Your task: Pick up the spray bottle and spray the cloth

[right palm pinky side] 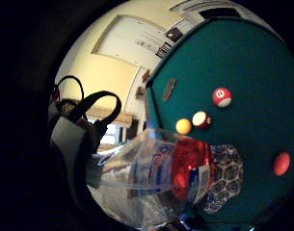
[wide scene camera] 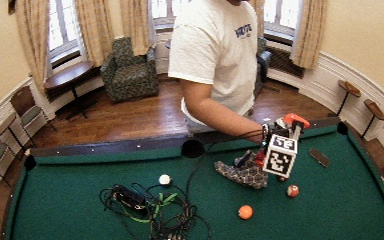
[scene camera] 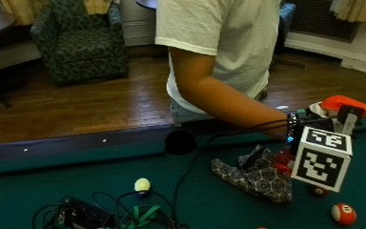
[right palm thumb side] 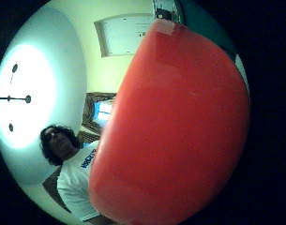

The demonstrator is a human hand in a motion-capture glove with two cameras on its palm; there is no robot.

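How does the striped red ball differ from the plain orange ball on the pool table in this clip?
The striped red ball has a white band with a number spot; the orange ball is one plain colour. In the wide outside view the striped ball lies close to the patterned cloth and the gloved right hand, while the orange ball sits farther out on the felt. Both rest untouched on the green table.

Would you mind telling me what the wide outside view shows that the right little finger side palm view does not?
Only the wide outside view shows the person's gloved right hand, a tangle of cables on the felt and the table's corner pockets.

Only the palm view shows the spray bottle's clear body with its printed label, close to the palm.

Both share the patterned cloth lying on the green table, the bottle's orange-red top, and the striped red ball and orange ball.
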